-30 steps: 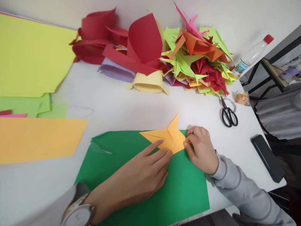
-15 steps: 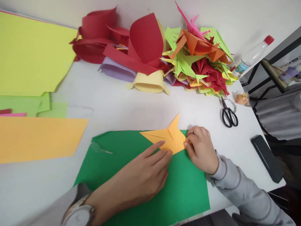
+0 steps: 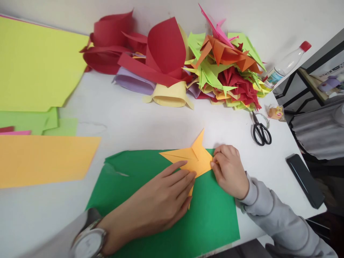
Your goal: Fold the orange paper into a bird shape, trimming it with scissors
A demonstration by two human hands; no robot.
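Note:
A half-folded orange paper piece [image 3: 197, 157] lies on a green sheet [image 3: 206, 218] near the table's front. My left hand [image 3: 161, 200], with a watch on the wrist, rests flat on the piece's lower left part, fingers stretched out and pressing it down. A narrow orange flap shows under those fingers. My right hand [image 3: 229, 170], in a grey sleeve, is curled with its fingertips pinching the piece's right edge.
A heap of folded paper figures [image 3: 228, 68] and curled red, lilac and cream sheets [image 3: 150, 61] sits at the back. Yellow, light green and orange sheets [image 3: 40, 157] lie left. Black scissors [image 3: 260, 130], a clear bottle [image 3: 287, 64], a small snack packet [image 3: 276, 112] and a dark phone [image 3: 305, 181] are at the right.
My left hand has slid slightly down and back, and a narrow orange flap now shows beneath its fingers. My right hand has stayed put on the piece's right edge.

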